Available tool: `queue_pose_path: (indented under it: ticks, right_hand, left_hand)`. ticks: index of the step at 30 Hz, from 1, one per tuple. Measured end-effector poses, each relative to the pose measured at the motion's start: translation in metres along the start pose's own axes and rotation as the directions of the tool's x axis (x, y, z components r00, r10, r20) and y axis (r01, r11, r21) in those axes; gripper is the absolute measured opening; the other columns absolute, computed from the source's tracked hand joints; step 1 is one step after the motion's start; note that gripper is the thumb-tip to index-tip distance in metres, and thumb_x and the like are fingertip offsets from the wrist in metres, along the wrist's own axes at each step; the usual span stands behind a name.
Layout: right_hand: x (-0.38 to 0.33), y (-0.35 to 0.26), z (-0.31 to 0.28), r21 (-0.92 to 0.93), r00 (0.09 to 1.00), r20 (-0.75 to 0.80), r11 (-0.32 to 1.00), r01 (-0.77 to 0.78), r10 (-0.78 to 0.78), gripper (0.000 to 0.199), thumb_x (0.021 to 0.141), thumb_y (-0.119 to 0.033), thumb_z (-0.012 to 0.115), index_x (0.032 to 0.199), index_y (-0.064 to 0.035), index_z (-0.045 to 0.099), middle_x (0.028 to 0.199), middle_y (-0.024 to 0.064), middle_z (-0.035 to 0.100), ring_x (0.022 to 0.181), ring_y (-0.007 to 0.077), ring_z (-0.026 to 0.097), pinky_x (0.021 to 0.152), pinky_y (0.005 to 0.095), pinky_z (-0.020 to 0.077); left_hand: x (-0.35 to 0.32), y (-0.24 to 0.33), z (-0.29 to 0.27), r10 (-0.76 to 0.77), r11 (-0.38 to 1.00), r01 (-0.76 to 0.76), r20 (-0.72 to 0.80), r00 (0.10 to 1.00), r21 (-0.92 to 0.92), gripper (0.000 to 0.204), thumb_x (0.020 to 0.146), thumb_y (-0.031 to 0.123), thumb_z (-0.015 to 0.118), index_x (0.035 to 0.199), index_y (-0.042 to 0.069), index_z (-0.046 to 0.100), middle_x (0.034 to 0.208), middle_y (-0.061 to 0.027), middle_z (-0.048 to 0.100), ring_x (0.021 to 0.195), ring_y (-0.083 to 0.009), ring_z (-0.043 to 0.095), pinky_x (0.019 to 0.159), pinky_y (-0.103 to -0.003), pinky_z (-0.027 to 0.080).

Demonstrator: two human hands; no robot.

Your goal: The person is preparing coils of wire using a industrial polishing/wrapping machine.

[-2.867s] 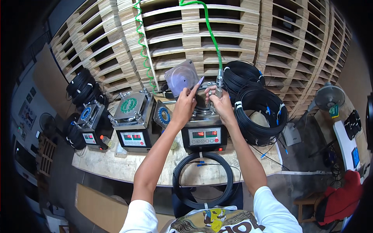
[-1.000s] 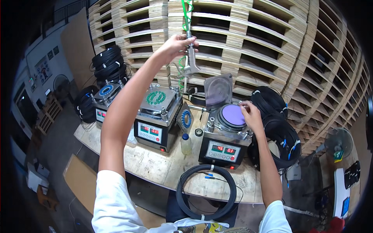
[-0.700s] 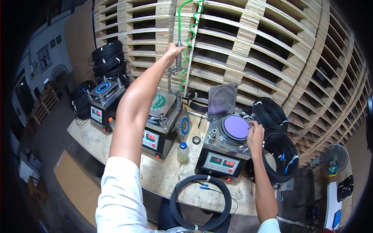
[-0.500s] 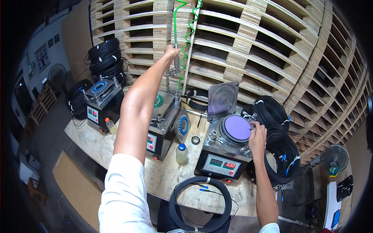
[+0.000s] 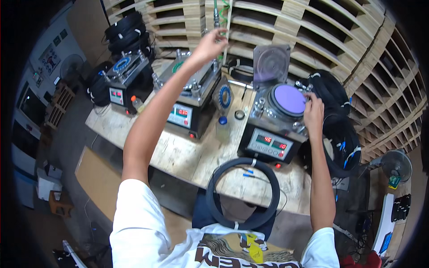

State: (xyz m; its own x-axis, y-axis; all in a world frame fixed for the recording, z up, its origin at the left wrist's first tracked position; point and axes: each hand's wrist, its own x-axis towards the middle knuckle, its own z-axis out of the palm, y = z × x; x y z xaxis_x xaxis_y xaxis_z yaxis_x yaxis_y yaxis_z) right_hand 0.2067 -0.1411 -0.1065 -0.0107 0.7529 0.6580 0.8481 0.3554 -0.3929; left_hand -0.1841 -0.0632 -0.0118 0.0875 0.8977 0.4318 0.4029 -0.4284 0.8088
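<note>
My left hand (image 5: 212,46) is raised over the middle machine, its fingers apart and nothing in them. Just above it hangs a metal air gun (image 5: 216,18) on a green hose. My right hand (image 5: 314,110) is at the right edge of a purple round polishing pad (image 5: 289,99), its fingertips closed on the rim. The pad sits on the round platen of the right-hand polishing machine (image 5: 268,145), whose red display is lit. Behind the pad, a square metal plate with a round disc (image 5: 271,64) stands tilted up.
A coil of black cable (image 5: 273,196) with blue connectors rests against the front table edge. Two more polishing machines, the middle one (image 5: 181,115) and a far left one (image 5: 117,94), stand on the table. A blue-capped bottle (image 5: 222,129), a tape roll (image 5: 239,115) and more cable coils (image 5: 342,138) are nearby.
My left hand has let go of the air gun, which now hangs above it. My right hand stays at the pad's edge. The view has shifted, and the right machine's display reads differently.
</note>
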Motion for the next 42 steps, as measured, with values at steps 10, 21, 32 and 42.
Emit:
queue_pose_path:
  ticks: [10, 21, 32, 42]
  right_hand:
    - [0.001, 0.001, 0.016, 0.104, 0.998, 0.047, 0.994, -0.037, 0.032, 0.024, 0.090, -0.007, 0.052, 0.109, -0.0064, 0.067, 0.091, 0.0202, 0.064, 0.091, 0.0350, 0.060, 0.089, 0.0427, 0.0445]
    - [0.000, 0.004, 0.009, 0.177, 0.998, 0.046, 0.983, -0.048, 0.040, 0.024, 0.086, -0.010, 0.059, 0.109, -0.0120, 0.067, 0.085, 0.0184, 0.058, 0.088, 0.0366, 0.058, 0.083, 0.0455, 0.0462]
    - [0.009, -0.122, -0.054, 0.610, 0.966, 0.101, 0.782, 0.128, -0.237, 0.063, 0.083, -0.026, 0.078, 0.137, -0.0068, 0.051, 0.126, 0.0168, 0.060, 0.121, 0.0278, 0.056, 0.103, 0.0389, 0.0436]
    - [0.034, -0.056, -0.113, 0.231, 0.897, 0.439, 0.971, -0.063, -0.047, 0.074, 0.075, -0.040, 0.083, 0.134, -0.0044, 0.056, 0.117, 0.0200, 0.067, 0.110, 0.0252, 0.065, 0.093, 0.0375, 0.0503]
  left_hand:
    - [-0.259, -0.122, 0.087, -0.286, 0.954, 0.285, -0.004, 0.958, 0.092, 0.080, 0.075, 0.003, 0.076, 0.145, 0.005, 0.036, 0.135, -0.0216, 0.056, 0.122, -0.0288, 0.058, 0.100, -0.035, 0.047]
    - [-0.222, -0.079, 0.078, -0.237, 0.970, 0.235, -0.017, 0.971, -0.067, 0.075, 0.073, 0.020, 0.086, 0.138, 0.000, 0.053, 0.119, -0.0155, 0.068, 0.102, -0.0212, 0.067, 0.090, -0.034, 0.052]
    - [-0.122, 0.148, 0.057, 0.020, 0.951, 0.011, 0.097, 0.995, -0.310, 0.069, 0.080, 0.018, 0.083, 0.138, -0.003, 0.051, 0.114, -0.0098, 0.066, 0.100, -0.0161, 0.066, 0.082, -0.029, 0.055]
    - [-0.092, 0.085, 0.103, -0.002, 0.940, -0.076, -0.228, 0.974, -0.334, 0.060, 0.087, 0.026, 0.077, 0.134, 0.003, 0.047, 0.109, -0.0112, 0.058, 0.094, -0.0162, 0.061, 0.080, -0.029, 0.053]
